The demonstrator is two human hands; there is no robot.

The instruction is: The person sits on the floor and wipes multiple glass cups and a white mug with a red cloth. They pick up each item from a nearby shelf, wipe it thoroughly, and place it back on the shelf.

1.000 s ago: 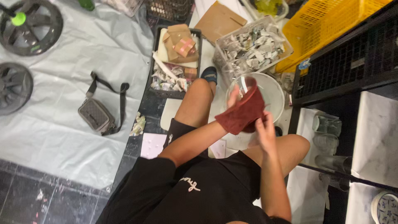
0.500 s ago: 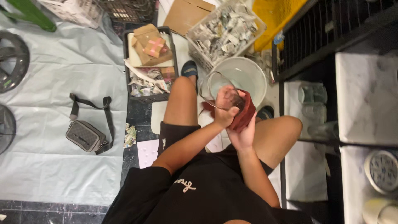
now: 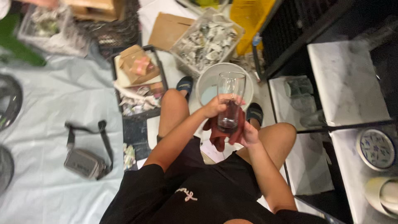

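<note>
I sit with my knees apart and hold a tall clear drinking glass [image 3: 230, 97] upright in front of me. My left hand [image 3: 216, 106] grips the glass around its middle. My right hand [image 3: 247, 135] is under its base and holds a dark red cloth [image 3: 226, 133] against the lower part of the glass. The glass is above a white plastic bucket [image 3: 207, 79] that stands on the floor between my feet.
A grey pouch with a black strap [image 3: 84, 161] lies on a pale sheet at the left. A black crate of crumpled paper and a cardboard box [image 3: 137, 83] is ahead, beside a clear bin of paper scraps [image 3: 206, 40]. Black shelving with marble slabs and glasses [image 3: 344, 87] stands at the right.
The glass has come out of the cloth and now stands upright in my left hand, with the cloth lowered to its base. The camera has shifted to the right.
</note>
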